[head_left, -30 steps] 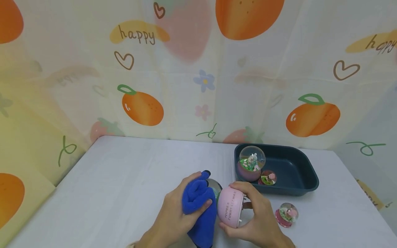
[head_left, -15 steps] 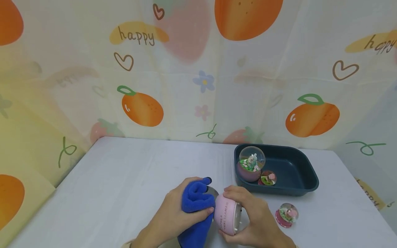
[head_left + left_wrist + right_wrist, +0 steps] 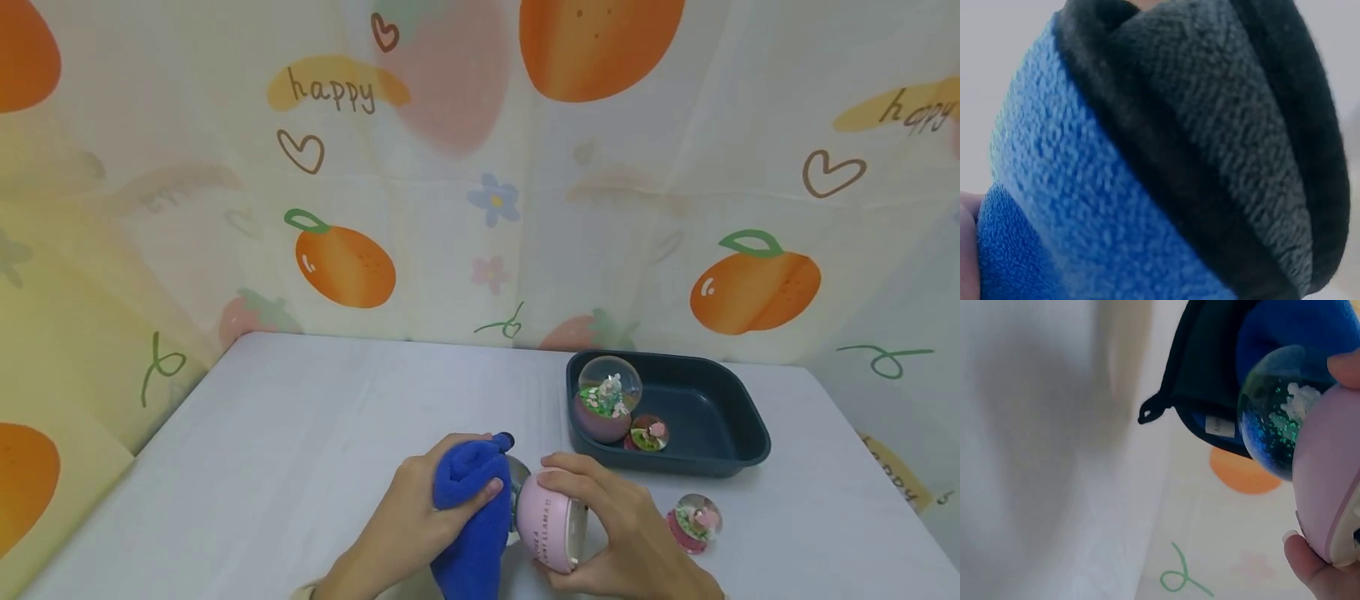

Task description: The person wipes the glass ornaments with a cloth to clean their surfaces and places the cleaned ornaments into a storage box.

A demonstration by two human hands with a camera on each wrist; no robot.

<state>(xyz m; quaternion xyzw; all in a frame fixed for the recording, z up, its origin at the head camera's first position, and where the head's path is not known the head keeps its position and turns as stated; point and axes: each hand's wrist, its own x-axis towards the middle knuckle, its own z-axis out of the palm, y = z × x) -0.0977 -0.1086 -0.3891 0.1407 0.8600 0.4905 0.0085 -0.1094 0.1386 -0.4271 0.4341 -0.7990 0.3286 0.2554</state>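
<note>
Right-hand fingers [image 3: 588, 471] pinch the pink-based snow globe [image 3: 546, 521] — a hard push from the blue towel [image 3: 474, 537] the left hand [image 3: 416, 504] grips could dislodge it.

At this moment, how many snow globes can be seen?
4: a large globe and a small globe in the dark tray, a second small globe on the white table, and a pink globe in the right hand, partly hidden by the blue cloth.

Front-left of the smooth, plastic-looking tray [image 3: 705, 462], the towel [image 3: 468, 542] looks fuzzy and matt, the snow globe [image 3: 1310, 444] glossy with a smooth base [image 3: 1330, 481]
</note>
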